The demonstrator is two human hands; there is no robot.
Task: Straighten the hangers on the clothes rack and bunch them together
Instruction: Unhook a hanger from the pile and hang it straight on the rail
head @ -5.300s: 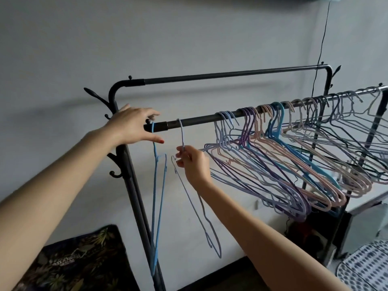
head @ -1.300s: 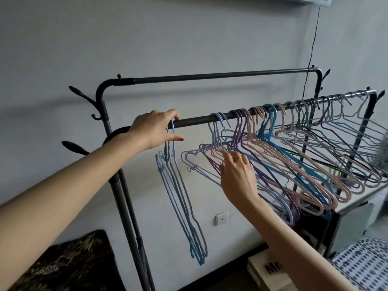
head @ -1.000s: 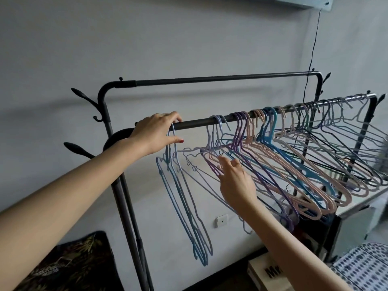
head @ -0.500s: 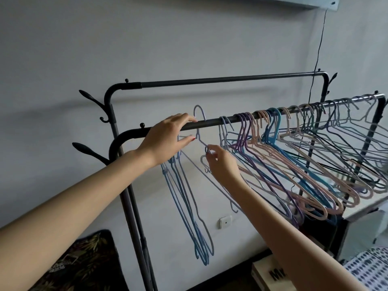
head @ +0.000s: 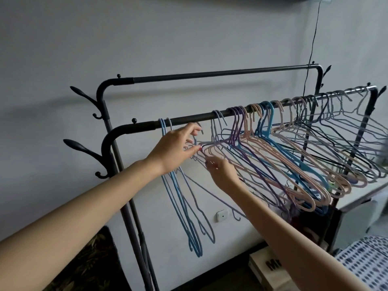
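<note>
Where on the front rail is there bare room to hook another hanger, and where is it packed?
The black front rail is bare between the straightened light-blue wire hangers near its left bend and the tangled pastel hangers; the left hand and right hand work just below that gap. Rightward it is crowded to the end. The upper back bar carries nothing.

Your arms are bare from wrist to elbow, with no sleeves, watch or bracelet showing. Your left hand [head: 175,148] has red polish on the thumbnail, at its 3 o'clock edge. Your right hand [head: 222,172] has dark polish on a fingertip at 10 o'clock.
</note>
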